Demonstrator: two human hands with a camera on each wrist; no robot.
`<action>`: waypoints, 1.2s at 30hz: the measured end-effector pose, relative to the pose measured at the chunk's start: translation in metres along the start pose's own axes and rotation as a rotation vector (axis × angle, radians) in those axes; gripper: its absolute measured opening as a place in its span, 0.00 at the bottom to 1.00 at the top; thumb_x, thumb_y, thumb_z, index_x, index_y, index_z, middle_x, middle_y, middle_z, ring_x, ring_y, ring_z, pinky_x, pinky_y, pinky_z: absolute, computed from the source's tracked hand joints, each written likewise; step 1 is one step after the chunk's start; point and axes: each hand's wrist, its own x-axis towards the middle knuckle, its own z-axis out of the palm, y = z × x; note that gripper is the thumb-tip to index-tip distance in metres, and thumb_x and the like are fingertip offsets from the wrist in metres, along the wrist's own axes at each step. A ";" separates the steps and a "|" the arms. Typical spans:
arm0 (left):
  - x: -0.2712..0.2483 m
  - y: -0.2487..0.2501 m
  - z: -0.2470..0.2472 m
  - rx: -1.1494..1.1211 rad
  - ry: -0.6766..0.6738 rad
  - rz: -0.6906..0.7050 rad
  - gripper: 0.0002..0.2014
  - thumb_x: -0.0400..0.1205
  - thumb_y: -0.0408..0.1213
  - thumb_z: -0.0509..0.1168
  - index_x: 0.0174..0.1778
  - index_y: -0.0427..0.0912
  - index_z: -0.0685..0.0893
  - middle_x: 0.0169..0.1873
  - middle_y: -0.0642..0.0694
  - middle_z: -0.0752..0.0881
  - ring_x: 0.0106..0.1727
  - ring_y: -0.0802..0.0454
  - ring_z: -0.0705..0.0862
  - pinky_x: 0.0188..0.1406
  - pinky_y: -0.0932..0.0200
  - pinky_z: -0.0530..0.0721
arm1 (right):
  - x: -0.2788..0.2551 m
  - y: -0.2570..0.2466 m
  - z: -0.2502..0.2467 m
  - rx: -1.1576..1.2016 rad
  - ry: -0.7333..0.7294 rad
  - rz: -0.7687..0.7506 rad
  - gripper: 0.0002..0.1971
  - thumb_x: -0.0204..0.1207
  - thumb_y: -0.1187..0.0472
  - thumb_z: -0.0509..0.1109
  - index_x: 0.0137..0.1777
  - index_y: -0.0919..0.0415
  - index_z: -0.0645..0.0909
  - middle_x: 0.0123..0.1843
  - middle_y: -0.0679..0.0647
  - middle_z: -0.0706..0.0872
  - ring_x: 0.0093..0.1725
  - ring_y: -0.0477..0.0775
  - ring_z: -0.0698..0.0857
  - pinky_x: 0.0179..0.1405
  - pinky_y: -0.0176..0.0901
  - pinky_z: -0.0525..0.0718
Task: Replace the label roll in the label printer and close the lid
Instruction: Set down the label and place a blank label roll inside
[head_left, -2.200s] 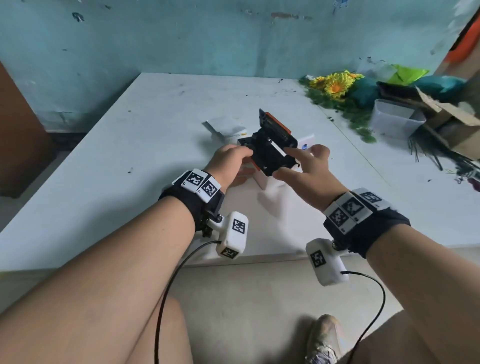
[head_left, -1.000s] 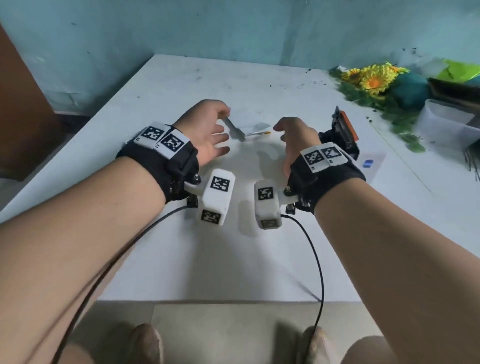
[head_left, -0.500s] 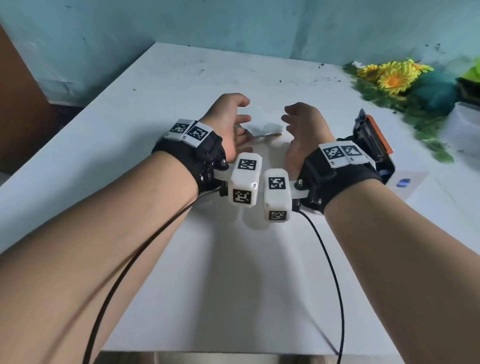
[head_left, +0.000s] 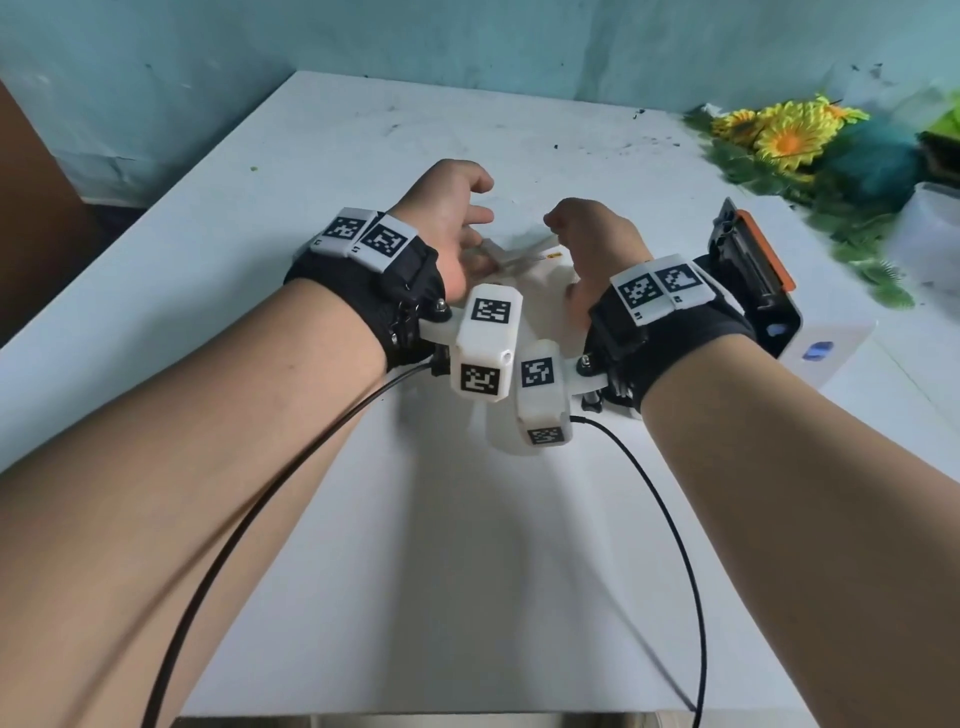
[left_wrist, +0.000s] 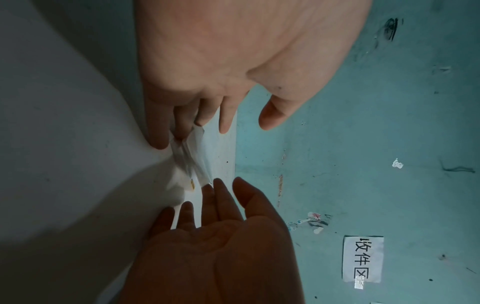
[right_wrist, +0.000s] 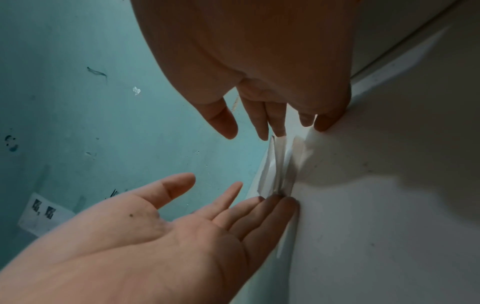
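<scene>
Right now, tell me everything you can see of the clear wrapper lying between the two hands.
The clear wrapper is a small, thin, see-through film, creased and crumpled into ridges, with a tiny yellow mark near one end. It lies on the white table, partly raised along its folds, to the left of the open label printer. The left hand touches one end with straight fingertips, and the right hand touches the other end likewise. Neither plainly pinches it. What it holds, if anything, cannot be told.

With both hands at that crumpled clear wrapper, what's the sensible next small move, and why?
Probably pinch the clear wrapper with both hands and lift it off the table. The left hand and right hand flank it with straight fingers, gripping nothing, and the label printer stands open at the right.
</scene>
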 end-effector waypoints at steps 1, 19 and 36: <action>-0.001 0.000 0.000 0.015 -0.004 0.008 0.21 0.84 0.44 0.66 0.72 0.41 0.84 0.65 0.42 0.85 0.56 0.41 0.83 0.50 0.43 0.87 | 0.001 0.002 -0.001 -0.007 0.004 -0.003 0.26 0.85 0.59 0.70 0.82 0.67 0.77 0.62 0.61 0.83 0.56 0.60 0.81 0.52 0.50 0.83; -0.019 -0.001 0.009 0.082 -0.008 -0.006 0.11 0.86 0.42 0.66 0.58 0.39 0.86 0.58 0.43 0.87 0.48 0.45 0.79 0.40 0.51 0.78 | -0.016 -0.001 -0.007 -0.049 -0.002 0.006 0.25 0.86 0.61 0.70 0.82 0.66 0.76 0.61 0.56 0.74 0.59 0.56 0.76 0.63 0.52 0.80; -0.094 -0.008 0.012 -0.019 -0.079 -0.036 0.16 0.90 0.41 0.61 0.61 0.31 0.85 0.54 0.37 0.85 0.45 0.42 0.87 0.53 0.46 0.85 | -0.086 0.009 -0.026 0.231 -0.011 0.138 0.07 0.82 0.60 0.67 0.53 0.57 0.87 0.66 0.53 0.93 0.66 0.57 0.89 0.64 0.55 0.82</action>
